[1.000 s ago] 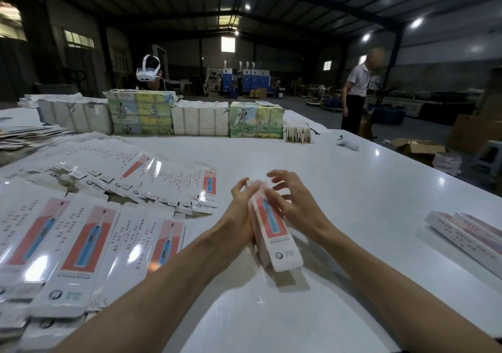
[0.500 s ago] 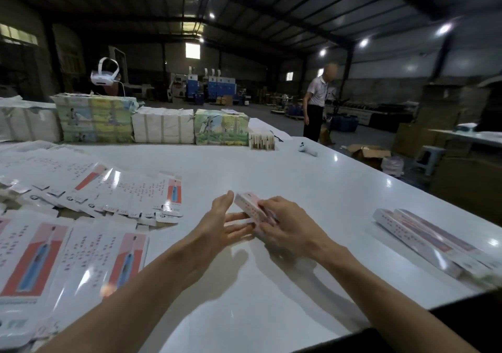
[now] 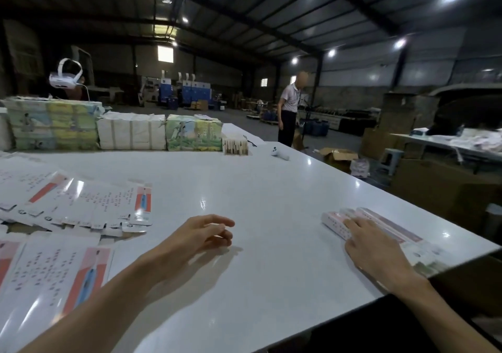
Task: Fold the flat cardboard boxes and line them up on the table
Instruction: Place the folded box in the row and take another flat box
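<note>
You just moved the folded box point(image 3: 335, 222) from the middle of the table point(image 3: 258, 184) to the row point(image 3: 388, 223) on your right. Your right hand point(image 3: 375, 246) presses it with flat fingers. Your left hand point(image 3: 198, 234) hangs loose, empty, ready for another flat box point(image 3: 89, 206).

Looks like three folded boxes point(image 3: 394, 227) at the table's point(image 3: 271, 189) right edge. Far edge: two colourful bundles point(image 3: 193, 132), one headset point(image 3: 66, 79), one controller point(image 3: 279, 155).
</note>
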